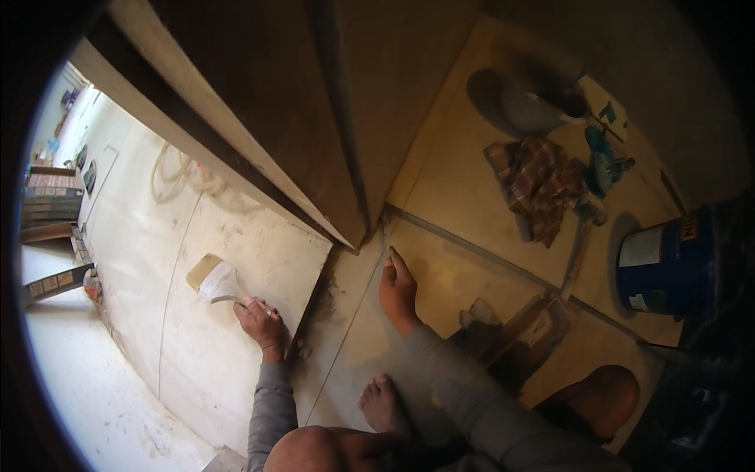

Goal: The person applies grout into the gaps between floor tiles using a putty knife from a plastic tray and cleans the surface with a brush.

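Observation:
My left hand [259,322] is closed round the handle of a wide paintbrush [211,277]. The brush has pale bristles and a white band, and its bristle end points away to the upper left, over the light floor. My right hand [399,289] is held low, just right of the foot of a dark brown door-like panel [346,157]. One finger or the thumb points up while the others curl in. Whatever it may be pinching is too small or hidden to make out.
At right, a crumpled plaid cloth [539,185] lies near teal crumpled material [604,161], a grey rounded container [535,106] and a blue bucket [664,263]. A flat tool-like piece [531,334] sits by my right forearm. A pale hose [185,181] coils at far left.

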`<action>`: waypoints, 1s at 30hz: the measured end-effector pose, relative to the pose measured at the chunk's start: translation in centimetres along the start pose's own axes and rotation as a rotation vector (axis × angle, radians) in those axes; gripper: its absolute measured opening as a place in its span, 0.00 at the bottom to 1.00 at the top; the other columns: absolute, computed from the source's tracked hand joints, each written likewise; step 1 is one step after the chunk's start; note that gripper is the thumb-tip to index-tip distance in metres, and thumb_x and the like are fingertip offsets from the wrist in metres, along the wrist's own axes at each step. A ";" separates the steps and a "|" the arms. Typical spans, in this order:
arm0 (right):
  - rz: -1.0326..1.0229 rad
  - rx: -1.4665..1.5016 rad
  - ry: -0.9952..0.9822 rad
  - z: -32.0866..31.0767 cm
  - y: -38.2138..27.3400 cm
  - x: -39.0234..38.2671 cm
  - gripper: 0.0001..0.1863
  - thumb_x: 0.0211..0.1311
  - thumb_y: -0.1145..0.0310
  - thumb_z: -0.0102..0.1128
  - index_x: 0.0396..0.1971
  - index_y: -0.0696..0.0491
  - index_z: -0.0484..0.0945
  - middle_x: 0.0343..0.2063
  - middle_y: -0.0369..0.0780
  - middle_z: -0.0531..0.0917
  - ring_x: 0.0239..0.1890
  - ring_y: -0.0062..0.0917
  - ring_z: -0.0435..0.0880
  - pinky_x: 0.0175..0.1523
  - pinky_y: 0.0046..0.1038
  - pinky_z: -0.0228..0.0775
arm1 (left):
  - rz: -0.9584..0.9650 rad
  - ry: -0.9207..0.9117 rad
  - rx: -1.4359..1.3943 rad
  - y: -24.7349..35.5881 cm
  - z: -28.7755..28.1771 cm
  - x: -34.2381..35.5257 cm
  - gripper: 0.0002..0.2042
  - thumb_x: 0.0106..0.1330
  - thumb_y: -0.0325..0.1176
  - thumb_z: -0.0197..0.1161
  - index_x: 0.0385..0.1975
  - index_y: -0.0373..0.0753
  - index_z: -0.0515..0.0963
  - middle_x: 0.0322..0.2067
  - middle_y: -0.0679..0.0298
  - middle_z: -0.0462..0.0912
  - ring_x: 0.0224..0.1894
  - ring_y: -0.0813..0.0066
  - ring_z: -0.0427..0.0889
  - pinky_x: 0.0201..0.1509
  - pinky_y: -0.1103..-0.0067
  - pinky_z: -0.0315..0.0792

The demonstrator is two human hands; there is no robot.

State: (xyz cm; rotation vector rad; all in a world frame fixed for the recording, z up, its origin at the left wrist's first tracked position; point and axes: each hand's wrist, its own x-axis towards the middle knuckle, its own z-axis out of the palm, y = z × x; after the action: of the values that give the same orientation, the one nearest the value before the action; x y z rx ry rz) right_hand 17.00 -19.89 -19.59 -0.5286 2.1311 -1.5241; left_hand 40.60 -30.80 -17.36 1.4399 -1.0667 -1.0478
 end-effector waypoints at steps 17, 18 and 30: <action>0.609 0.607 -0.148 1.4 -4.5 -2.7 0.20 0.72 0.63 0.43 0.61 0.51 0.68 0.20 0.31 0.68 0.15 0.14 0.64 0.16 0.18 0.56 | -0.003 -0.033 0.054 -0.8 -0.9 0.7 0.09 0.72 0.38 0.45 0.35 0.38 0.63 0.22 0.65 0.71 0.15 0.80 0.68 0.17 0.82 0.66; 0.472 0.511 -0.116 2.2 -1.7 -2.4 0.19 0.72 0.63 0.43 0.60 0.49 0.68 0.20 0.31 0.68 0.14 0.14 0.63 0.15 0.18 0.55 | -0.037 -0.058 0.033 -1.0 -0.3 0.4 0.09 0.73 0.37 0.45 0.34 0.38 0.63 0.22 0.64 0.72 0.16 0.80 0.68 0.17 0.82 0.66; 0.384 0.518 -0.079 3.3 1.3 -1.8 0.13 0.72 0.61 0.44 0.49 0.48 0.73 0.19 0.31 0.69 0.12 0.13 0.60 0.14 0.18 0.53 | 0.008 -0.024 -0.013 0.1 1.4 -0.2 0.09 0.73 0.37 0.45 0.34 0.37 0.63 0.21 0.63 0.72 0.14 0.79 0.68 0.17 0.81 0.66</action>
State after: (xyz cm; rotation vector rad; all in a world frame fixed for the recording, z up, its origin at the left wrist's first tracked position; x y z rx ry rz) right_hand 20.26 -21.02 -21.50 0.0033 1.5682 -1.6963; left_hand 39.19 -30.94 -17.35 1.4154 -1.0797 -1.0667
